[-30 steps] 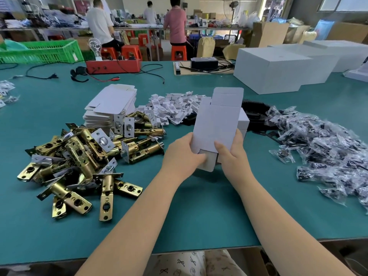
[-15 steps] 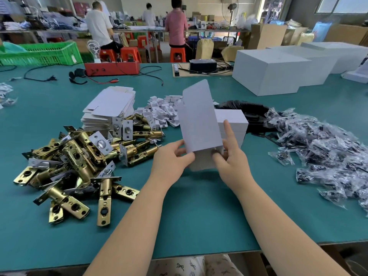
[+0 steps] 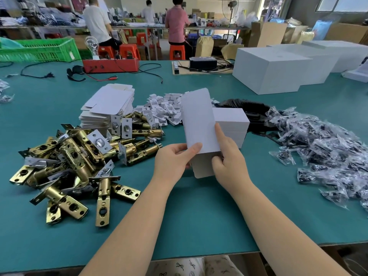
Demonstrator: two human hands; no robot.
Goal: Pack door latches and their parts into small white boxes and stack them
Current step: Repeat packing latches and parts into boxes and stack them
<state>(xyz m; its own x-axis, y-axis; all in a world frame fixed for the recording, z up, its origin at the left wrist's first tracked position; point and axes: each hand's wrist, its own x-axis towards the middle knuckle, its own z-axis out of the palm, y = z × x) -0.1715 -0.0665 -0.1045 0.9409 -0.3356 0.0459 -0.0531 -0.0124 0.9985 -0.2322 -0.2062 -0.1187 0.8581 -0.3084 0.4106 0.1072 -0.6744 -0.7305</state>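
Note:
Both hands hold a small white box [image 3: 199,124] upright above the green table [image 3: 199,216], its bottom flap hanging down. My left hand [image 3: 175,162] grips its lower left edge, thumb on the front. My right hand [image 3: 229,160] pinches the lower right side, forefinger stretched up along the edge. Right behind stand stacked white boxes [image 3: 233,124]. Brass door latches [image 3: 75,162] lie heaped at the left. Flat box blanks [image 3: 109,104] are stacked behind them.
Small white card inserts [image 3: 163,110] lie in a heap at the middle. Bagged black parts [image 3: 326,148] spread at the right, black pieces [image 3: 251,110] behind. Large white cartons [image 3: 278,68] stand at the back right, a red device [image 3: 111,64] and cables at the back.
The box has been turned from leaning flat toward me to standing upright with its narrow face forward. Both hands shifted down to its lower end.

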